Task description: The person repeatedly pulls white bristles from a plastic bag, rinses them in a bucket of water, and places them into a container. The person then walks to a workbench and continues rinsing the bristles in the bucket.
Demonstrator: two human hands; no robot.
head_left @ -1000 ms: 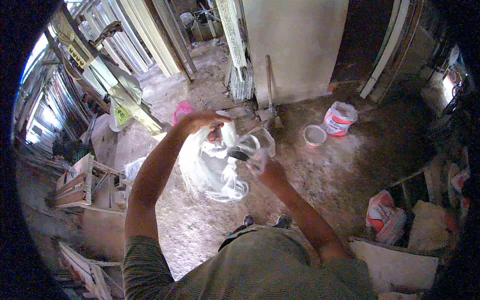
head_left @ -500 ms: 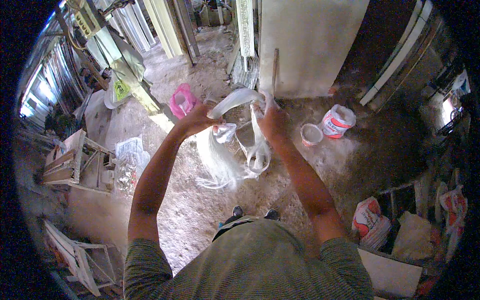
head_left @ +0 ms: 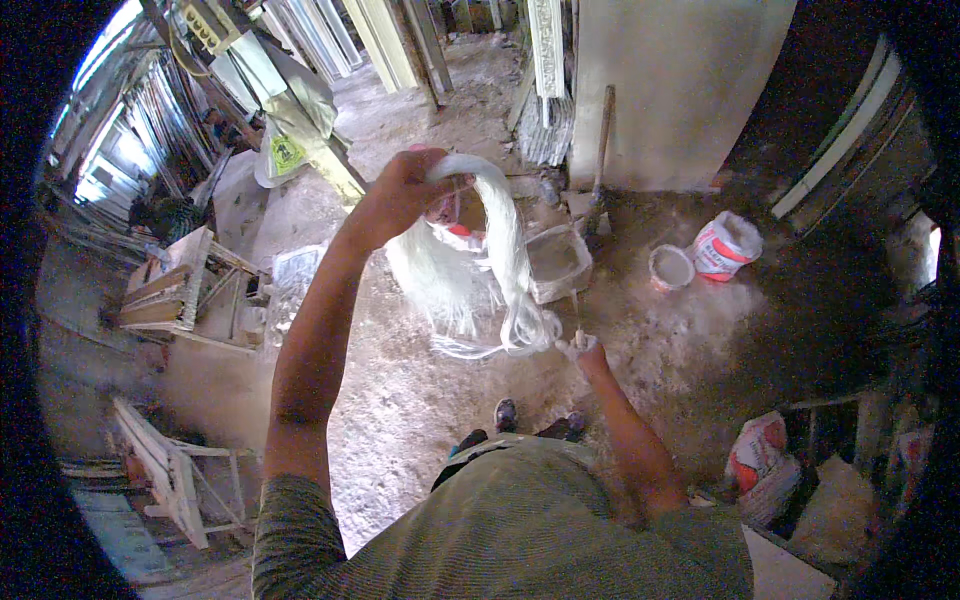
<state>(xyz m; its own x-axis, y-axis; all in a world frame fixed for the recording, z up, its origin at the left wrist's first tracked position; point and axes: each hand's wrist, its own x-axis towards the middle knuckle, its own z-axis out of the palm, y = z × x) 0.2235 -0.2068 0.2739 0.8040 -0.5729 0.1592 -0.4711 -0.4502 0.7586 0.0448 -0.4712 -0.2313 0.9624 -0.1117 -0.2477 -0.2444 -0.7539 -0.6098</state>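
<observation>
A long hank of glossy white fibres (head_left: 505, 235) hangs in an arch from my left hand (head_left: 402, 192), which is raised and closed round its top. Loose strands fan out below that hand, while the other end drops to a looped tangle. At this tangle is my right hand (head_left: 585, 352), lower and close to my body, its fingers pinched together on the fibre ends. Behind the hank, a pink bag (head_left: 442, 210) shows only in part.
A whitish basin (head_left: 558, 270) sits on the floor beyond the hank. To the right stand a small bucket (head_left: 671, 268) and a red-and-white sack (head_left: 727, 246). A long-handled tool (head_left: 606, 140) leans on a pale panel (head_left: 675, 90). Wooden frames (head_left: 185, 290) lie at left.
My right hand has come down and toward my body from the top of the hank to its lower looped end. My left hand has risen, still holding the fibres.
</observation>
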